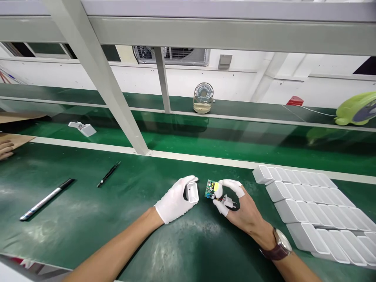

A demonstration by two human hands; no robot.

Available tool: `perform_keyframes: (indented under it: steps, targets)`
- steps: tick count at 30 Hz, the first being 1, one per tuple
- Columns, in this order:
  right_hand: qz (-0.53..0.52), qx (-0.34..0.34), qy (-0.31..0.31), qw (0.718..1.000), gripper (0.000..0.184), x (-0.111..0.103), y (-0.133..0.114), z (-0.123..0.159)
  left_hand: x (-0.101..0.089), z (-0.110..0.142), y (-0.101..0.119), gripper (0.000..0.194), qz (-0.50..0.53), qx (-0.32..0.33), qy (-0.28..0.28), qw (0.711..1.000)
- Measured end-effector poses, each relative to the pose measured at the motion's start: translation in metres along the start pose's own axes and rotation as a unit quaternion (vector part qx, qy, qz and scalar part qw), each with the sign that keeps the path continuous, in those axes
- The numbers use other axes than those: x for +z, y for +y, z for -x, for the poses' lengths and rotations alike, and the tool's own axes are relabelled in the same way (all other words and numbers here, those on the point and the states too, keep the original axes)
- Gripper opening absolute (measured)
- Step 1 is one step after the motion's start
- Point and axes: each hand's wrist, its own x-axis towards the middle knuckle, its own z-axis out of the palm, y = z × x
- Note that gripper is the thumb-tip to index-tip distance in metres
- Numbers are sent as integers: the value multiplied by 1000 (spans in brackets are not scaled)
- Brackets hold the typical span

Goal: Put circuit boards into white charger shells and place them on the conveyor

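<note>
My left hand [178, 200], in a white glove, is closed around a small white plastic housing [192, 192] whose hollow side faces up and to the right. Just right of it, my right hand [235, 199] wears white covers on its fingertips. Those fingers pinch a small green circuit board [210, 188] carrying a yellow part and other components. A white plug piece with metal pins [228, 202] sits beneath the same fingers, close to the board. A narrow gap separates the board from the housing.
Rows of white plastic housings [305, 213] stand at the right. A marker-like pen [47, 199] and black tweezers [108, 174] lie at left. White pieces [82, 128] rest on the green belt behind. Another person's hand [6, 149] shows at the left edge. A grey post [108, 86] rises ahead.
</note>
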Motion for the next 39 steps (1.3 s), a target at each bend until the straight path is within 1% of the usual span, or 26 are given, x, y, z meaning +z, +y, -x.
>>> perform_keyframes:
  steps: [2, 5, 9, 12, 16, 19, 24, 32, 39]
  targets:
    - [-21, -38, 0, 999, 55, -1, -7, -1, 2, 2, -1, 68, 3, 22, 1, 1000]
    - [-22, -97, -2, 995, 60, -2, -12, 0, 2, 4, -1, 66, -8, 49, 2, 999]
    - [-11, -123, -4, 992, 63, 0, -11, 2, 0, 3, 0, 66, -35, 89, 10, 995]
    - [-29, -117, 3, 993, 65, 1, -12, 3, -2, 1, 1, 72, -45, 120, 14, 992]
    - [-35, -111, 2, 993, 59, 1, -15, 2, -2, -2, 3, 75, -44, 137, 5, 990]
    - [-20, -124, -5, 992, 60, 1, -16, 1, -1, -3, 4, 73, -39, 140, -1, 989]
    - [-9, -143, 1, 990, 62, 0, -18, 0, -1, -2, 3, 71, -34, 142, -7, 989]
    - [9, -147, -10, 989, 60, 2, -18, 2, -3, -4, 8, 65, -31, 159, -9, 987]
    - [21, -152, -17, 988, 58, 4, -17, 5, -1, -3, 8, 67, -18, 155, -16, 988]
